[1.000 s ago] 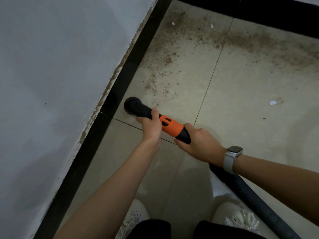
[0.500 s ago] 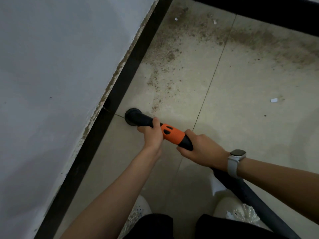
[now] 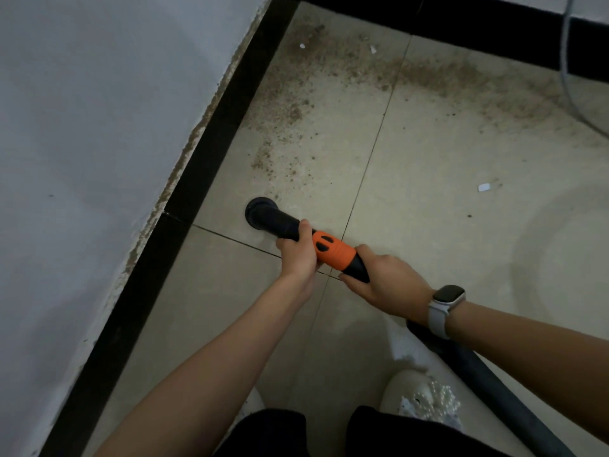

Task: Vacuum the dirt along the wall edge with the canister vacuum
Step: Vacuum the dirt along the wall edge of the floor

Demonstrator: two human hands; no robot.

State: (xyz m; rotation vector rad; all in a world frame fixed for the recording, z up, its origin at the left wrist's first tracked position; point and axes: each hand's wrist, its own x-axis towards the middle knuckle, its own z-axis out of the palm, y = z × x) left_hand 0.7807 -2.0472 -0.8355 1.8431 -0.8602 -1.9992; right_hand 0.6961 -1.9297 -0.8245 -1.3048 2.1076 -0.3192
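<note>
A black vacuum nozzle (image 3: 263,215) with an orange collar (image 3: 333,251) points down at the beige tile floor, close to the black skirting (image 3: 211,159) of the left wall. My left hand (image 3: 298,255) grips the black tube just ahead of the orange collar. My right hand (image 3: 384,280), with a watch on the wrist, grips the rear end where the dark hose (image 3: 478,374) joins. Brown dirt (image 3: 286,117) is scattered ahead of the nozzle along the skirting, and it spreads along the far wall (image 3: 445,74).
A grey-white wall (image 3: 99,143) fills the left side. Small white scraps (image 3: 483,187) lie on the tiles. A thin grey cable (image 3: 568,77) curves down at the far right. My two pale shoes (image 3: 425,400) stand at the bottom, beside the hose.
The nozzle and both hands have shifted slightly forward and right, away from the tile joint by the skirting. The view has tilted, showing more of the far wall and the cable.
</note>
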